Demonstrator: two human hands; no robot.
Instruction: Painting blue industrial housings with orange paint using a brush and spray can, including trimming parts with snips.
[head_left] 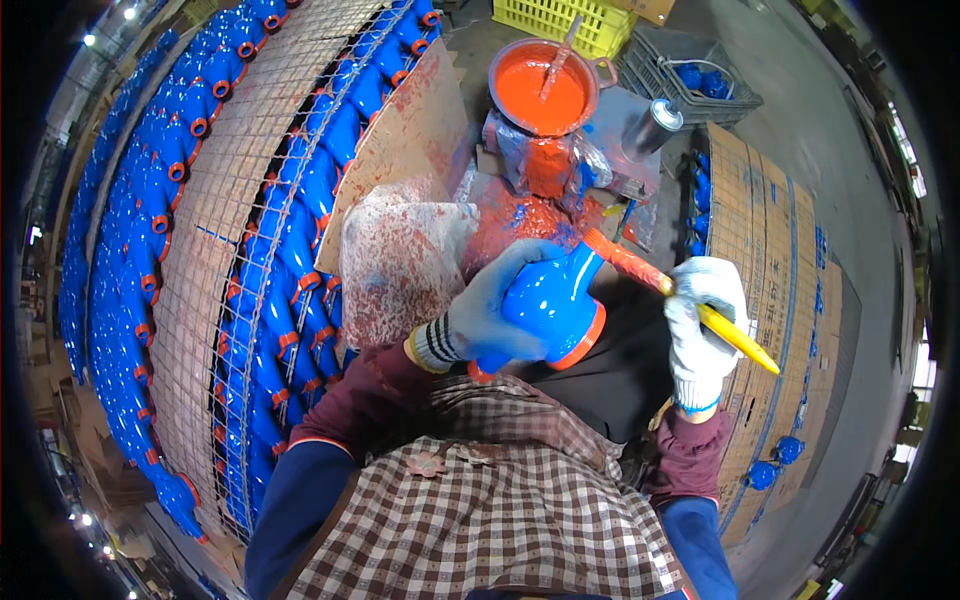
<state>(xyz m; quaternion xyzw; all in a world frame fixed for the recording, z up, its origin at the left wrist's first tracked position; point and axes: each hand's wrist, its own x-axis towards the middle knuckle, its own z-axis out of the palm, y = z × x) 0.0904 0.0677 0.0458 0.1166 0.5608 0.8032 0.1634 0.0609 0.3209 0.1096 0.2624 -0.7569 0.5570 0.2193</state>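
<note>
A glossy blue casting, shaped like a valve body or pipe fitting (548, 305), with orange-red rims on its ends, is held over my lap. Wrapped round its left side, my left hand (485, 312) wears a glove stained with blue. My right hand (706, 318), in a white knitted glove, is closed on a paintbrush (740, 338) with a yellow handle. The brush's orange-red end reaches the upper neck of the casting. Beyond it stands a pot (598, 95) of orange-red paint, with a paint-smeared stick leaning inside.
Wire mesh racks (270, 260) on the left carry many blue castings with red rims. Paint-splashed board (400, 150) stands beside them. A grey can (655, 125), a yellow crate (570, 22) and a grey crate (690, 75) are ahead. Cardboard (770, 270) with castings around it lies right.
</note>
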